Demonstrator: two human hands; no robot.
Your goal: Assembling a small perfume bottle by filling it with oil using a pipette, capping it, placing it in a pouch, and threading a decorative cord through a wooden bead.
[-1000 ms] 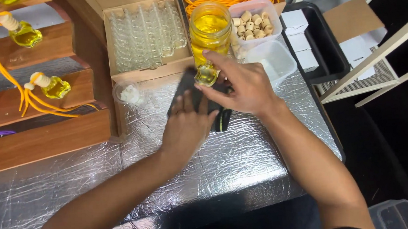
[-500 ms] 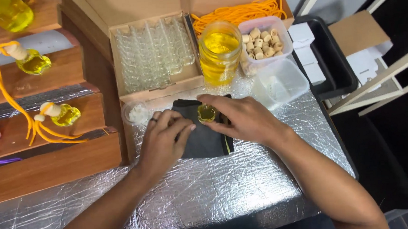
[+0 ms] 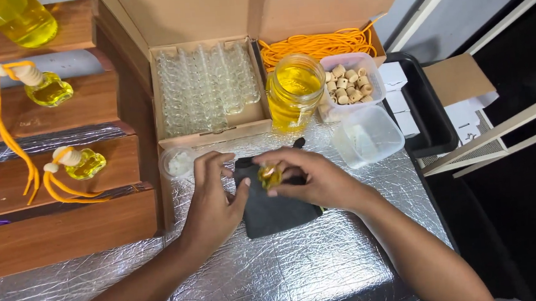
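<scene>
Small yellow bottle [image 3: 269, 175] in right hand [image 3: 316, 180], now lower over black cloth [image 3: 271, 209].

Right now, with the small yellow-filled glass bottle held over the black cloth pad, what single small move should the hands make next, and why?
Probably set the small yellow-filled glass bottle down on the black cloth pad. The right hand pinches it just above the pad, while the left hand rests at the pad's edge, placed to steady it. Whether the bottle is capped cannot be told.

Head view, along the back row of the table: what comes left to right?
Cardboard box of clear glass vials → glass jar of yellow liquid → plastic tub of small wooden caps → black tray holding small white boxes.
</scene>
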